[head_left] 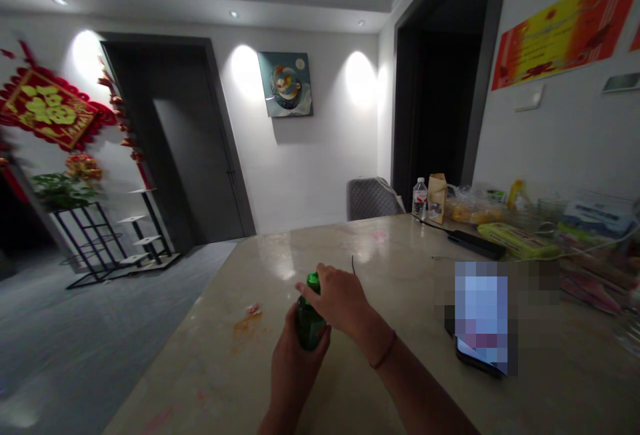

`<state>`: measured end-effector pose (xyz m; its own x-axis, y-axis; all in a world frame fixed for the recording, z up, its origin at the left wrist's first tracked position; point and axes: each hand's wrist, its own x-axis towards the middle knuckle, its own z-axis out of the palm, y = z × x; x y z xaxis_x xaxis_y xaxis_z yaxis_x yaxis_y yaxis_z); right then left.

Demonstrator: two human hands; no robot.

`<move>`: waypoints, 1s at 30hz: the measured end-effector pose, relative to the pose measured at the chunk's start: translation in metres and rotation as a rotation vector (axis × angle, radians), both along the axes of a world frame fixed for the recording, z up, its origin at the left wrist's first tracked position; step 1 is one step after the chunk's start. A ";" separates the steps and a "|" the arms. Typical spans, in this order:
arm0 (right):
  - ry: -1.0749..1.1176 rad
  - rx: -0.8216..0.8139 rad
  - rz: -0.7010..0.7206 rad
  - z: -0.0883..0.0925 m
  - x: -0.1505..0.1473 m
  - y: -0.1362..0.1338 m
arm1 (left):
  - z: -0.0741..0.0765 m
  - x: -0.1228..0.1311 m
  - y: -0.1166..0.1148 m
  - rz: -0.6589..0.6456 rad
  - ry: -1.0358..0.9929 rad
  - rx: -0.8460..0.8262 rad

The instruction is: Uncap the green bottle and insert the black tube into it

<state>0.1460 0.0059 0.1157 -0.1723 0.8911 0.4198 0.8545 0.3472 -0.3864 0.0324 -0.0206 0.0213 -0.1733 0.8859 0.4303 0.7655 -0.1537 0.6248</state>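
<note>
White walls [325,175], ceiling spotlights [234,14] on, and somebody's busy at a pale, glossy table [215,388]. They've got a see-through green bottle [311,328] roughly upright over the near middle of it; can't tell if the base is touching down. Left hand [295,365] is curled snugly round the lower body. Right hand [343,298], half closed, is up at the neck, thumb sticking out left; can't see exactly what its fingertips grip. Thin dark bracelet [384,355] on that wrist.

Just left of the bottle there's an orange smear [245,330] with a small crumpled whitish scrap [253,308] at its far end. Over on the right lies a black-edged phone [480,358], screen blurred out. Far right you've got a black oblong gadget [475,245], a yellow-green packet [517,240], a clear plastic water bottle [420,202] and a brown paper bag [437,198]. Grey quilted chair [373,198] past the far edge, dark grey door [195,128] far left.
</note>
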 end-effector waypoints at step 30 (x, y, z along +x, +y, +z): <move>0.371 -0.219 0.334 -0.005 0.047 0.022 | 0.004 0.002 -0.007 -0.070 0.079 -0.050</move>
